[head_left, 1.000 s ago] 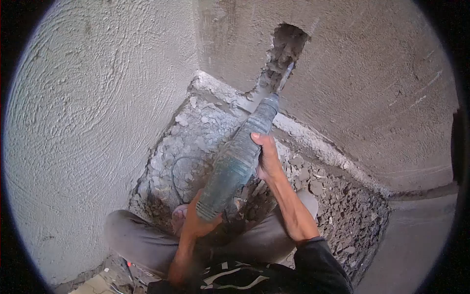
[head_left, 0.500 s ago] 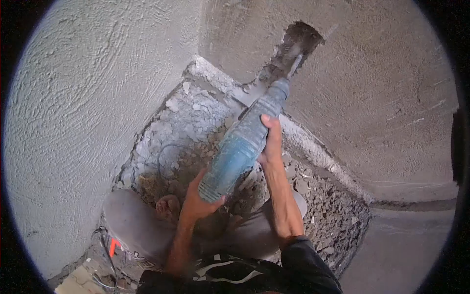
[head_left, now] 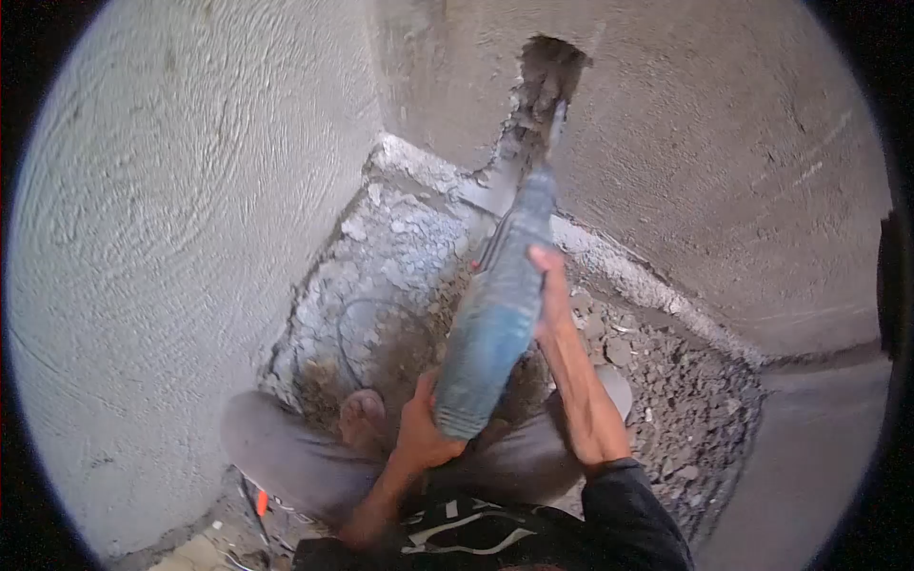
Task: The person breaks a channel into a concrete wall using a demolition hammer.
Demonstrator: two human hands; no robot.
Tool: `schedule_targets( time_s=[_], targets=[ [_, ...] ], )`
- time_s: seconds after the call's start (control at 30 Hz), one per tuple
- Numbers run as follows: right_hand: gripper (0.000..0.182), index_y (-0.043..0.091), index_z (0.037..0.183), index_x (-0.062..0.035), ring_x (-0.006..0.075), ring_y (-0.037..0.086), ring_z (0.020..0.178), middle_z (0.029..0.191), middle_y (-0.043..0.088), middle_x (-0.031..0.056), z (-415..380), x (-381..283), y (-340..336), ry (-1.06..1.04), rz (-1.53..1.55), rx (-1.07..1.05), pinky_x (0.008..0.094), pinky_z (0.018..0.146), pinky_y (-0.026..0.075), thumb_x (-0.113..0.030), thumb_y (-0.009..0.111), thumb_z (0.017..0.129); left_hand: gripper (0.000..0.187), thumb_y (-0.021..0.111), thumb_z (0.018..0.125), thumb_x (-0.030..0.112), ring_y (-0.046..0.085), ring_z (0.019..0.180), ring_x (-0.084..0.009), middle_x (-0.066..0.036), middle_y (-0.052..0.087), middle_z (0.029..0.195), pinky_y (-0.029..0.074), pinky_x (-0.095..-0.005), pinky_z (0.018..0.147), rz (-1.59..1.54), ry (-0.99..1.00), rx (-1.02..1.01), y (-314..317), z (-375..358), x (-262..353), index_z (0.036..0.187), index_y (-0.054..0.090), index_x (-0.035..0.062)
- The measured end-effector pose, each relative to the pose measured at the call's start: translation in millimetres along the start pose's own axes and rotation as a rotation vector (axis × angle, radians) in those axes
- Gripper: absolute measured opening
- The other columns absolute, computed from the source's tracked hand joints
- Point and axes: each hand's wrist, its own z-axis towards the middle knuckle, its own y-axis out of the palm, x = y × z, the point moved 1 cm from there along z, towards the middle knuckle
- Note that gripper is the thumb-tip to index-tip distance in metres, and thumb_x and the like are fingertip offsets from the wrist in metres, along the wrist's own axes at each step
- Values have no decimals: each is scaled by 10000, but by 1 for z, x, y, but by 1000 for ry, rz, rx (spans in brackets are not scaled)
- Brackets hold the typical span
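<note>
A dusty blue-grey demolition hammer [head_left: 495,324] points up and away from me, somewhat blurred. Its chisel bit [head_left: 558,124] reaches into the rough channel [head_left: 528,119] cut in the wall, along the right side. My left hand [head_left: 426,428] is closed at the rear end of the tool, its fingers partly hidden behind the housing. Farther forward, my right hand [head_left: 550,285] grips the body from the right side, thumb on top.
Broken plaster and rubble [head_left: 666,419] cover the floor around my crossed legs. A cable [head_left: 345,328] loops over the debris on the left. Rough plastered walls meet in the corner ahead, with a chipped ledge [head_left: 619,271] along the base. Something orange [head_left: 262,502] lies at lower left.
The view has shifted, and the hammer's rear end has swung right and nearer to me, so the tool stands steeper in view. Both hands keep their grip; the bit remains in the channel.
</note>
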Motion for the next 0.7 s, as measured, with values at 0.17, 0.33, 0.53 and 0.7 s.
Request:
schedule_targets(
  time_s=[0.17,0.33,0.53,0.7],
  targets=[
    [830,311,1395,7,267,539,1136,1248,496,178,9,23,-3,9,-171,67,444,922,525,-296,789,787,676,837,692,138,629,1037,-213,-100,642,1207,479,-331,920,-129,-256,-62,-7,-11,-44,1286,547,-5],
    [796,314,1391,7,257,536,1122,1242,497,170,13,18,14,10,-127,113,427,902,522,-255,775,797,485,821,715,91,613,1017,-171,-55,683,1119,515,-305,809,-38,-29,-7,-10,-3,-53,1168,656,36],
    [701,354,1353,-17,242,555,1089,1249,493,159,23,14,16,-53,-5,-75,409,907,525,-272,734,821,588,814,675,113,695,873,-215,-135,715,983,538,-343,800,282,-99,95,-41,4,0,1204,584,0],
    [557,433,1282,-34,267,646,996,1105,609,146,24,-11,61,77,287,-203,418,870,552,-288,688,857,618,815,658,122,713,877,-258,-155,707,963,544,-356,802,481,96,213,-60,6,86,1216,566,29]
  ],
)
